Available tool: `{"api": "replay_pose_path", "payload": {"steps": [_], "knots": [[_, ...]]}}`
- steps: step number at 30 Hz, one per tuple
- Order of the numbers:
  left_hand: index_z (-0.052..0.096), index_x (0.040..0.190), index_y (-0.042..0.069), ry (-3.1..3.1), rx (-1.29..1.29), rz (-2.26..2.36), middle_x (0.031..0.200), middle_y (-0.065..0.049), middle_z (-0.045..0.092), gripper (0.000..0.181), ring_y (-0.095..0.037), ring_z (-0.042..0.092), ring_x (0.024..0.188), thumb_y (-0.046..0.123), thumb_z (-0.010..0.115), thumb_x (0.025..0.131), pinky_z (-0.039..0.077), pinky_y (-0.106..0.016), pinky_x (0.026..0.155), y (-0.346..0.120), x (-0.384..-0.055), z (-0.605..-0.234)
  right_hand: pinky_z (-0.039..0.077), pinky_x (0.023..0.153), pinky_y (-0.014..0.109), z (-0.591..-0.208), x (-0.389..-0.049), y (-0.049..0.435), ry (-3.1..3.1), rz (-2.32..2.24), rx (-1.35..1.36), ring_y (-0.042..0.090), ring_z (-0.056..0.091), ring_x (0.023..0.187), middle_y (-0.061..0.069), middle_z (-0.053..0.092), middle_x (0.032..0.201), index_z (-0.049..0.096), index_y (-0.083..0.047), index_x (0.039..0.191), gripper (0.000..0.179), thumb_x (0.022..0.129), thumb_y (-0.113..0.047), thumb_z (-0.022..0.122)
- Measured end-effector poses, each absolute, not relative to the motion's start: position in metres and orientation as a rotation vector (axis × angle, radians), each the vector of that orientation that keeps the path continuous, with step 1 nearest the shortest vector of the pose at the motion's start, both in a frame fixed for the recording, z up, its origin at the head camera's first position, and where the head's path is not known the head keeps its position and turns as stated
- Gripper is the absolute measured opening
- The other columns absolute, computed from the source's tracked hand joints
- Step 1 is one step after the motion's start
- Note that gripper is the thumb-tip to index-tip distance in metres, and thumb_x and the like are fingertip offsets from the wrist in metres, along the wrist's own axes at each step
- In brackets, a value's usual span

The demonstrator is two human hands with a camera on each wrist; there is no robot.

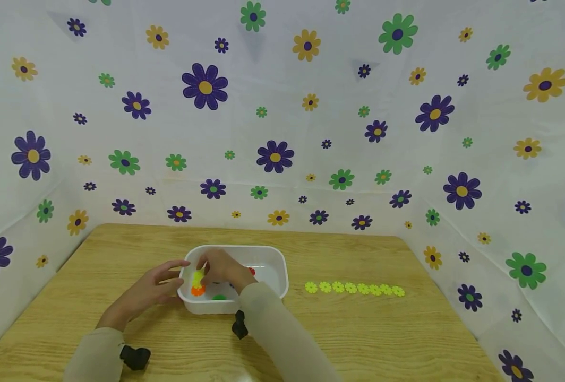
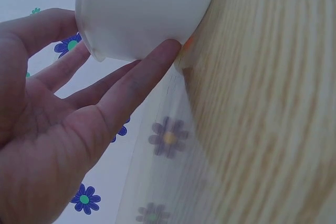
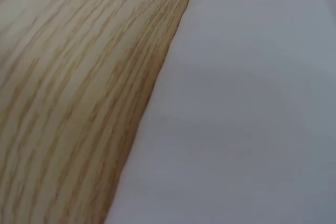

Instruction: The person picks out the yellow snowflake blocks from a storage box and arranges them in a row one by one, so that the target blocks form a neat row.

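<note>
Left hand flat, fingers straight against outer wall of white tub on table. Right hand inside tub, fingers curled over yellow flower piece; actual pinch unclear.

Bright, even light; soft, blurred wrist views

1. Long, loose beige fabric sleeves, one on each arm, ending just behind the bare left hand and bare right hand.
2. Small black wrist-mounted camera units strapped under both sleeves, behind the wrists.
</note>
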State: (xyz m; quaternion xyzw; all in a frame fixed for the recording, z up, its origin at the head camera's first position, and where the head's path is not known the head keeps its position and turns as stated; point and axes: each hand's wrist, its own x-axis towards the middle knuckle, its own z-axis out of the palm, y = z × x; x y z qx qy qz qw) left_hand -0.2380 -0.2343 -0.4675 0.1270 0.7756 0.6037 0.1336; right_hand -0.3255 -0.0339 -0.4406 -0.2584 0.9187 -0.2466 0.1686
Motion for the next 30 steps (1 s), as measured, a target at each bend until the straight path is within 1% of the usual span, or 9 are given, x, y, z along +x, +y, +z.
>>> {"api": "replay_pose_path", "payload": {"steps": [2,4,9,11,17,22,26,30], "knots": [[0.029,0.16,0.004,2.249,0.369,1.753,0.161,-0.039,0.027,0.061,-0.052,0.05,0.138,0.022,0.056,0.107,0.062,-0.045,0.096,-0.234,-0.238,-0.467,0.053,0.069,0.014,-0.44,-0.325,-0.034,2.626,-0.684,-0.734,0.009,0.057,0.078,0.003,0.072,0.1,0.074,-0.008,0.115,0.032,0.085,-0.011,0.084],[0.03,0.16,0.004,2.249,0.368,1.754,0.161,-0.039,0.027,0.061,-0.052,0.05,0.138,0.022,0.056,0.107,0.062,-0.045,0.096,-0.234,-0.238,-0.467,0.052,0.069,0.014,-0.44,-0.325,-0.035,2.639,-0.657,-0.738,0.008,0.057,0.078,0.001,0.072,0.097,0.075,-0.008,0.115,0.031,0.086,-0.012,0.084],[0.029,0.16,0.004,2.247,0.371,1.756,0.162,-0.039,0.026,0.062,-0.053,0.048,0.139,0.023,0.056,0.107,0.062,-0.045,0.096,-0.234,-0.237,-0.467,0.051,0.066,0.015,-0.44,-0.324,-0.035,2.641,-0.643,-0.729,0.009,0.056,0.076,-0.003,0.067,0.089,0.077,-0.012,0.104,0.02,0.086,-0.014,0.085],[0.029,0.16,0.004,2.246,0.373,1.758,0.162,-0.039,0.025,0.062,-0.053,0.047,0.139,0.023,0.056,0.107,0.062,-0.045,0.096,-0.234,-0.237,-0.466,0.052,0.065,0.016,-0.44,-0.323,-0.034,2.634,-0.656,-0.728,0.01,0.057,0.075,-0.003,0.066,0.088,0.076,-0.013,0.101,0.017,0.085,-0.014,0.085],[0.029,0.16,0.003,2.248,0.39,1.759,0.162,-0.039,0.025,0.062,-0.054,0.046,0.14,0.022,0.056,0.107,0.062,-0.045,0.096,-0.234,-0.237,-0.466,0.052,0.066,0.016,-0.44,-0.323,-0.032,2.617,-0.647,-0.758,0.01,0.058,0.077,-0.003,0.068,0.091,0.075,-0.014,0.099,0.016,0.085,-0.014,0.085],[0.029,0.16,0.003,2.254,0.381,1.751,0.162,-0.039,0.025,0.062,-0.054,0.047,0.14,0.023,0.056,0.107,0.062,-0.045,0.096,-0.233,-0.237,-0.465,0.052,0.066,0.015,-0.439,-0.325,-0.03,2.631,-0.585,-0.799,0.007,0.058,0.077,-0.003,0.071,0.094,0.076,-0.016,0.098,0.015,0.086,-0.016,0.085],[0.027,0.16,0.001,2.235,0.374,1.759,0.161,-0.041,0.023,0.062,-0.055,0.046,0.14,0.021,0.054,0.108,0.062,-0.045,0.097,-0.232,-0.237,-0.464,0.052,0.066,0.014,-0.439,-0.326,-0.027,2.625,-0.575,-0.818,0.006,0.059,0.077,-0.004,0.071,0.094,0.076,-0.016,0.097,0.012,0.088,-0.013,0.083],[0.027,0.16,0.001,2.234,0.381,1.76,0.161,-0.041,0.023,0.062,-0.056,0.045,0.14,0.021,0.054,0.108,0.062,-0.044,0.096,-0.232,-0.238,-0.465,0.053,0.065,0.015,-0.437,-0.325,-0.021,2.592,-0.664,-0.801,0.008,0.059,0.074,-0.004,0.069,0.091,0.076,-0.016,0.094,0.009,0.089,-0.01,0.08]]}}
